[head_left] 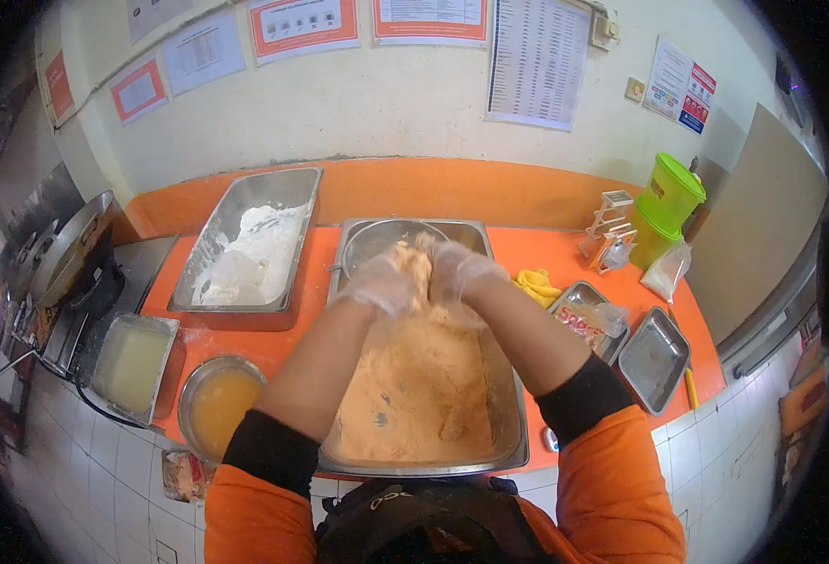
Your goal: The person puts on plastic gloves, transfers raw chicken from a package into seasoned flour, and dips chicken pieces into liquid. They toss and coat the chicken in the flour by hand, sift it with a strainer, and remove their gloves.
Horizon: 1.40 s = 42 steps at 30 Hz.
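Note:
Both my hands wear clear plastic gloves and meet over the far end of a large steel tray [520, 442] that holds orange-tinted flour [414, 385]. My left hand [386, 282] and my right hand [463, 273] are closed around flour-coated pieces [414, 268], whose exact shape is blurred. Beneath and behind the hands, a round wire sieve [367, 240] rests across the far part of the tray. Some flour sticks to the gloves.
Left of the tray are a steel pan [311, 202] of white flour, a bowl [189, 395] of orange liquid and a container [165, 376] of pale liquid. Rightward lie a yellow cloth [536, 287], small trays [654, 362], a metal rack [609, 230] and green tubs [668, 195].

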Each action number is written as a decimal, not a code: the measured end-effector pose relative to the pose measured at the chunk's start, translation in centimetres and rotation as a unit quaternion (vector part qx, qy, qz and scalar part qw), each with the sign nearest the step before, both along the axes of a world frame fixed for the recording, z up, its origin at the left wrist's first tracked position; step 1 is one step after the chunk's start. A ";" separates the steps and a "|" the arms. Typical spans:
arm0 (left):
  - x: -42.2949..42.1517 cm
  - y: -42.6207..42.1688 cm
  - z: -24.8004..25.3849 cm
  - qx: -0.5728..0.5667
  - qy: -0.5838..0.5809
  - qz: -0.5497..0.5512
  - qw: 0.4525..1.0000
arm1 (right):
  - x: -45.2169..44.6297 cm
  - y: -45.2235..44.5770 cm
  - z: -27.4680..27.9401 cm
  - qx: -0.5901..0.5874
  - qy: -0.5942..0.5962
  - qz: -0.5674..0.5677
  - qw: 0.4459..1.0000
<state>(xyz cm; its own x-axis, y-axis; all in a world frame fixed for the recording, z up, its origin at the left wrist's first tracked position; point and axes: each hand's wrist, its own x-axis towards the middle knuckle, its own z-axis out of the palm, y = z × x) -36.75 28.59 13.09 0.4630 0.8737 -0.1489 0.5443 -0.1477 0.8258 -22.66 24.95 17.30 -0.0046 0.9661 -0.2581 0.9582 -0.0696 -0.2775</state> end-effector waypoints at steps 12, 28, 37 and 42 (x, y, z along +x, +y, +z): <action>-4.1 -5.1 0.1 0.077 0.218 -0.077 0.970 | -0.5 -8.5 -18.9 -0.128 -0.238 0.345 0.899; -7.4 -13.5 -16.4 0.078 0.105 -0.056 0.990 | 0.9 0.3 -1.3 0.085 -0.146 0.010 0.986; -8.8 -10.2 -25.6 0.090 0.052 -0.020 0.994 | 10.8 4.5 -15.2 -0.053 -0.173 0.418 0.890; -8.3 -11.1 -17.3 0.053 0.237 -0.081 0.967 | 2.1 -4.8 -13.5 -0.232 0.692 -0.141 0.669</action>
